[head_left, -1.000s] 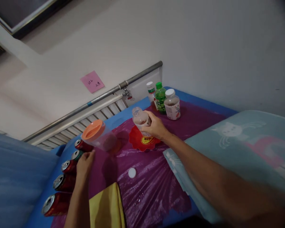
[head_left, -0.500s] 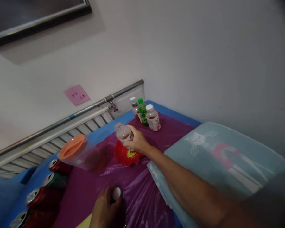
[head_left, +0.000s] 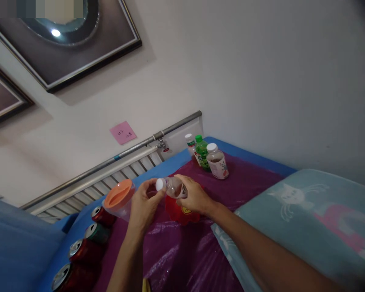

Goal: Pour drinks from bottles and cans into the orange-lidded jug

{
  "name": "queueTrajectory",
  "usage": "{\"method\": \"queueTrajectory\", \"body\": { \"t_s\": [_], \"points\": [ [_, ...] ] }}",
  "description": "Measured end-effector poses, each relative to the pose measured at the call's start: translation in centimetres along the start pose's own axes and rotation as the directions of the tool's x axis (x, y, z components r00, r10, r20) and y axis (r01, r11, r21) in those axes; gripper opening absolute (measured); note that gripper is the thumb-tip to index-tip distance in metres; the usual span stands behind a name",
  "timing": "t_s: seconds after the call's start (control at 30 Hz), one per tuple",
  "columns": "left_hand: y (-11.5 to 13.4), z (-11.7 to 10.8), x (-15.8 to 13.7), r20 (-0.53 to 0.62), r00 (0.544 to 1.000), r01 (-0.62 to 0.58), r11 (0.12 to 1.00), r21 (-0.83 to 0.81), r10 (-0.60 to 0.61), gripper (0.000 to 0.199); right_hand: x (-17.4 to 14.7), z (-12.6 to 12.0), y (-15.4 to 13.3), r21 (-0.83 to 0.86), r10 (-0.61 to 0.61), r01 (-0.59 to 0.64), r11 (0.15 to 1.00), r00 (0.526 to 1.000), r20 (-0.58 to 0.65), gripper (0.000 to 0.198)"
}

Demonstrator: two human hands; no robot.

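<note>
My right hand (head_left: 194, 194) is wrapped round a clear plastic bottle (head_left: 174, 187), tilted with its neck toward the left. At its mouth, the fingers of my left hand (head_left: 144, 200) grip a white cap (head_left: 161, 184); whether it is screwed on I cannot tell. Beneath the bottle lies a red scalloped dish (head_left: 182, 217) with a yellow emblem, partly hidden by my right hand. Behind it stand a white-capped jar (head_left: 218, 162) with a printed label, a green bottle (head_left: 202, 153) and a small white-capped bottle (head_left: 190, 147).
Left of my hands is a clear pitcher with an orange lid (head_left: 118, 194). Several opened cans (head_left: 99, 233) line the left side of the purple plastic cover (head_left: 249, 172). A pale blue cat-print cushion (head_left: 298, 215) lies right. A radiator (head_left: 88, 188) runs along the wall.
My left hand has moved up from the lower purple cover, bringing the white cap to the bottle's mouth. The bottle now tilts more sideways. The camera view has shifted.
</note>
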State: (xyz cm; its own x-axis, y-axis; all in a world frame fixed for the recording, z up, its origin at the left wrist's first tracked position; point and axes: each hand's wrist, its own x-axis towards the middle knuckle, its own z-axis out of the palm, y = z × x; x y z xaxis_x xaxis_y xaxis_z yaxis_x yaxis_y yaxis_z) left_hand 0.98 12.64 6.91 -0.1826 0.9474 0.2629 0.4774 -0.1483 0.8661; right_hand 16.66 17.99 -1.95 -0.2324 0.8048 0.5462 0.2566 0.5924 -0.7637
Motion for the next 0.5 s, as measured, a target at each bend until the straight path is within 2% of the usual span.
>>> {"method": "queueTrajectory", "body": {
  "t_s": [0.37,0.5],
  "points": [
    [-0.7,-0.8,0.8,0.102,0.995,-0.039,0.984,0.171,0.021,0.041,0.0,0.3,0.8,-0.161,-0.128,0.136,0.977,0.990,0.062,0.074],
    [-0.6,-1.2,0.9,0.151,0.988,-0.056,0.975,0.215,0.024,0.035,-0.1,0.2,0.9,-0.130,-0.151,0.158,0.979,0.987,0.061,0.071]
  ]
}}
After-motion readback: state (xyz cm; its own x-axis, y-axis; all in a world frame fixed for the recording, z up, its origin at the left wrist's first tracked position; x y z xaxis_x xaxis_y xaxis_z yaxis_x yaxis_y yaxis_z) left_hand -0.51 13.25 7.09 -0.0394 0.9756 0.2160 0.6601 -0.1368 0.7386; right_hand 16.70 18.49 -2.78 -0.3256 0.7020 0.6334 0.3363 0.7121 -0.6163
